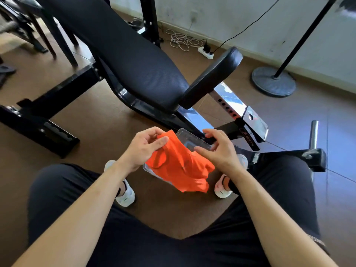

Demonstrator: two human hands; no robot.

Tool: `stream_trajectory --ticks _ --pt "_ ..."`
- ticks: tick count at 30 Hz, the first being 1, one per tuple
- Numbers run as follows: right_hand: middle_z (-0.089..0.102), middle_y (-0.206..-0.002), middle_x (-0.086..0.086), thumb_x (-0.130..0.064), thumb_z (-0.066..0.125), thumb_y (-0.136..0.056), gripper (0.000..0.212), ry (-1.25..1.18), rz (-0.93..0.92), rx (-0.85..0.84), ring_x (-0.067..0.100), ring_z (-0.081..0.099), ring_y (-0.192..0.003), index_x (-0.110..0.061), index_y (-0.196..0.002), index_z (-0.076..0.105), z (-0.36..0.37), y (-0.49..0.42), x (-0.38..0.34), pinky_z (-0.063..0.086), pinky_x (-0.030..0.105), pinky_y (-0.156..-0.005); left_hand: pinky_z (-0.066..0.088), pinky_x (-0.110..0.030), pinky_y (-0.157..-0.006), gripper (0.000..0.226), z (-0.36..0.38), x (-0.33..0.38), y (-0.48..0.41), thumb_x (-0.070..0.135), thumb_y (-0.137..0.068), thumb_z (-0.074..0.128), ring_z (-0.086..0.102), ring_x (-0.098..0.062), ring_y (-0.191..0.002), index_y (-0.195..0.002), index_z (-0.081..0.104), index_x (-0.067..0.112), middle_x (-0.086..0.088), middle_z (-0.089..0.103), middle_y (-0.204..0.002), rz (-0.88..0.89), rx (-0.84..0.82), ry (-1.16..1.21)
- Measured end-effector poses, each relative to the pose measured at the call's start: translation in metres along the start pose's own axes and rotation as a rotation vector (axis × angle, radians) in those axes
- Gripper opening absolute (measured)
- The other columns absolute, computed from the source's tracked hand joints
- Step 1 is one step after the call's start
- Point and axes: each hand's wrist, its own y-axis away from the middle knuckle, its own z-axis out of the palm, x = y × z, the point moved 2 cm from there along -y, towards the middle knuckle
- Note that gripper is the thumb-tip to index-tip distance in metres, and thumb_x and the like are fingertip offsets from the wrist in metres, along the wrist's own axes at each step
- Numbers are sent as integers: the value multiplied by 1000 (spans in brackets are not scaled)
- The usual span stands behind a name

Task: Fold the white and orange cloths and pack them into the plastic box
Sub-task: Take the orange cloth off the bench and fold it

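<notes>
Currently the orange cloth (179, 166) is held in the air, crumpled and unfolded, directly above the plastic box (189, 136). It covers most of the box opening. Only the far rim of the clear box shows at 12 to 1 o'clock of the cloth, and one near corner shows at 8 o'clock.

Left hand (143, 149) — at 10 o'clock of the cloth. Its fingers (152, 132) and thumb are clenched on the upper corner of the cloth, which hangs from this grip.

Right hand (219, 153) — at 2 to 3 o'clock of the cloth, over the far side of the box. The index and middle fingers are loosely curved and clear of the fabric, and the thumb lies at the cloth's upper edge. The lower fingers are hidden, so it cannot be told whether this hand is grasping the cloth.

The box stands on the brown floor (96, 122) between two white shoes, the left shoe (126, 197) at 7 o'clock and the right shoe (222, 189) at 4 o'clock. The person is seated, in black trousers (154, 247).

A black padded weight bench (134, 60) extends from 12 toward 11 o'clock. A white power strip (206, 53) with a coiled white cable (181, 40) lies at 12 o'clock by the wall. A round stand base (273, 81) sits at 2 o'clock.
</notes>
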Motion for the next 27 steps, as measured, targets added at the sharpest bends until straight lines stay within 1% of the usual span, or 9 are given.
stream_trajectory --ticks 4,6,10,14,16,18,21,25,27 --pt "66 -129 -13 -39 77 -86 51 -168 -118 -346 4 60 -119 -30 -133 60 33 7 -29 48 27 -101 56 -23 -73 6 20 4 2 8 -95 66 67 -12 -78 -98 70 9 -4 72 -87 -1 -199 -65" --pt "74 -114 -4 -31 74 -90 34 -255 -96 -391 12 68 -110 -20 -121 68 41 7 -35 54 35 -99 56 -23 -73 7 21 6 4 10 -95 66 68 -11 -80 -100 71 13 0 73 -88 -11 -220 -50" --pt "74 -87 14 -19 73 -92 12 -312 -72 -200 32 71 -82 -8 -95 73 34 2 -40 58 52 -77 54 -22 -70 17 11 3 4 16 -89 73 65 -6 -75 -105 68 18 8 69 -82 -65 -217 -70" --pt "67 -73 -2 -13 70 -93 8 -437 -113 -38 9 63 -67 -8 -87 69 11 -2 -47 52 27 -63 60 -40 -84 31 13 -16 3 10 -85 81 72 -29 -91 -112 67 9 -14 73 -103 -107 -335 -217" --pt "66 -75 6 -14 69 -93 10 -510 -124 58 15 60 -68 -5 -88 69 -4 -5 -47 50 32 -62 59 -37 -79 12 20 -35 4 11 -87 79 72 -19 -84 -97 71 11 -1 75 -93 -77 -396 -369" --pt "65 -78 17 -19 69 -93 10 -580 -119 144 23 58 -71 -9 -90 70 -22 -7 -44 49 37 -64 48 -23 -66 26 26 -48 4 13 -90 76 57 -3 -63 -71 63 24 20 62 -67 -85 -399 -543" --pt "64 -80 19 -23 70 -92 8 -647 -58 276 26 56 -75 -20 -85 71 -45 -8 -28 48 41 -68 35 -22 -57 40 24 -60 0 14 -89 75 43 -5 -54 -60 48 18 15 47 -55 -123 -338 -636" --pt "60 -74 5 -15 69 -95 12 -616 45 426 13 54 -66 -12 -84 68 -61 -12 -2 47 30 -61 37 -32 -60 28 15 -60 -6 26 -84 67 43 -12 -61 -71 57 3 -14 54 -66 -170 -178 -652" --pt "63 -77 5 -14 69 -95 9 -638 79 471 8 57 -65 -6 -90 69 -68 -15 7 49 25 -61 37 -34 -61 29 7 -58 -9 32 -83 60 44 -17 -63 -73 58 4 -9 51 -63 -212 -55 -647"
